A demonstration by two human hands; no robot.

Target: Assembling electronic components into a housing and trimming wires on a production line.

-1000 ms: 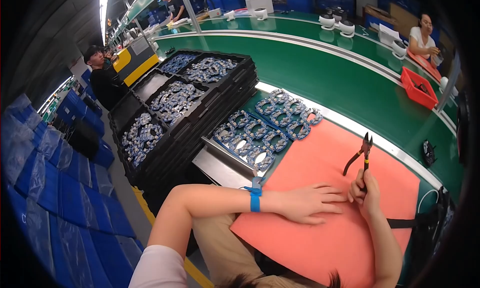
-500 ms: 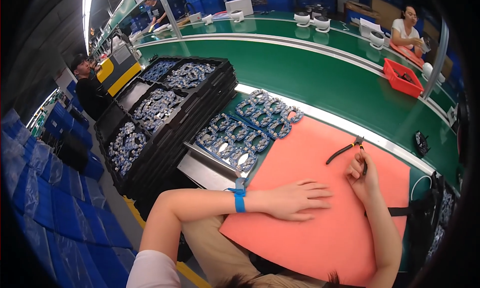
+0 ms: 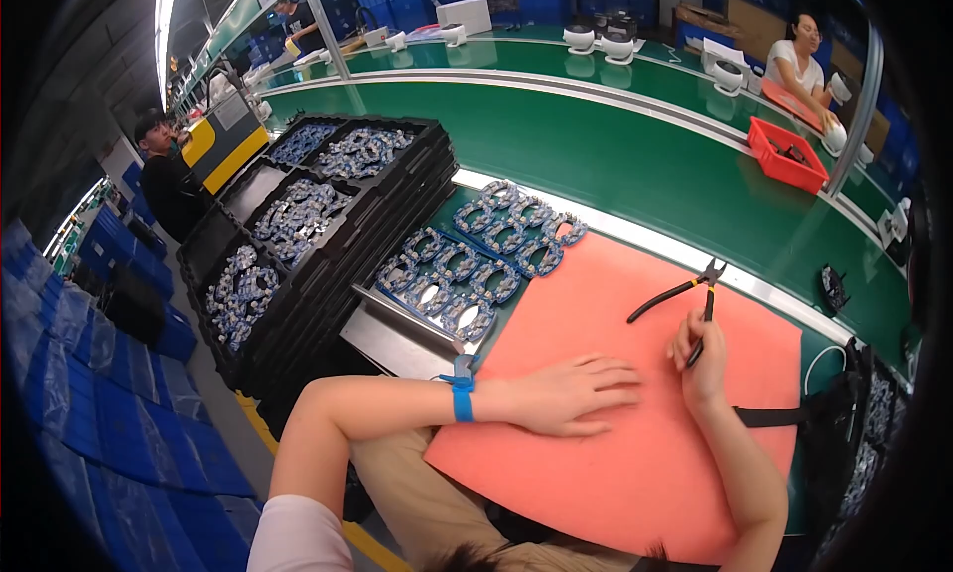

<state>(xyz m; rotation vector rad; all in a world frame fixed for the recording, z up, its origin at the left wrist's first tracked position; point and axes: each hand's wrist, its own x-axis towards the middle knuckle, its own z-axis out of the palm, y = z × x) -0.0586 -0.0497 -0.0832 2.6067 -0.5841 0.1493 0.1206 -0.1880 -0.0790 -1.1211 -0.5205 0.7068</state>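
My right hand is closed on one handle of a pair of diagonal cutters with black grips and yellow bands. The cutters' handles are spread wide and their jaws point away from me, over the far edge of an orange-pink mat. Flat on that mat lies my left hand, palm down, fingers stretched and empty. A blue wrist strap circles my left wrist. To the left of the mat, panels of blue ring-shaped circuit boards lie at the bench edge, one overlapping the mat's corner.
Stacked black trays full of blue boards stand at the left. Beyond the mat runs a green conveyor belt behind a metal rail. A red basket and white devices sit across it. A co-worker works at far right.
My right hand has slid slightly toward me along the cutters' handle, which has turned a little. My left hand stays on the mat. The far co-worker's arm has reached down toward a white device.
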